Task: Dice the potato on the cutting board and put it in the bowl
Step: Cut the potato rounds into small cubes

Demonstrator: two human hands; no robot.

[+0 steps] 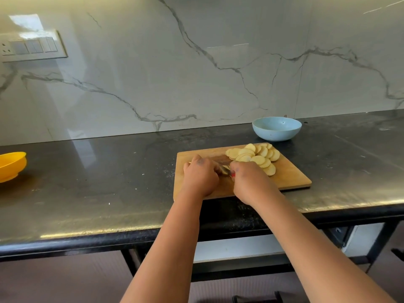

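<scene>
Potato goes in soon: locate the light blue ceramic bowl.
The light blue ceramic bowl sits right of centre on the dark counter, just behind the wooden cutting board.

2 bare forearms, no sleeves, no watch, rings or bracelets showing. The left hand [200, 178] carries a dark smudge on a knuckle toward 12 o'clock; the right hand [249, 182] has a similar dark mark near its thumb side.

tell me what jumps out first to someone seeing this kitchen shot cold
The pile of pale potato slices fanned over the far side of the wooden cutting board draws the eye first. Just in front, the left hand and right hand meet over the last bit of potato, a knife between them. Behind the board sits a light blue bowl; a yellow bowl sits far left.
</scene>
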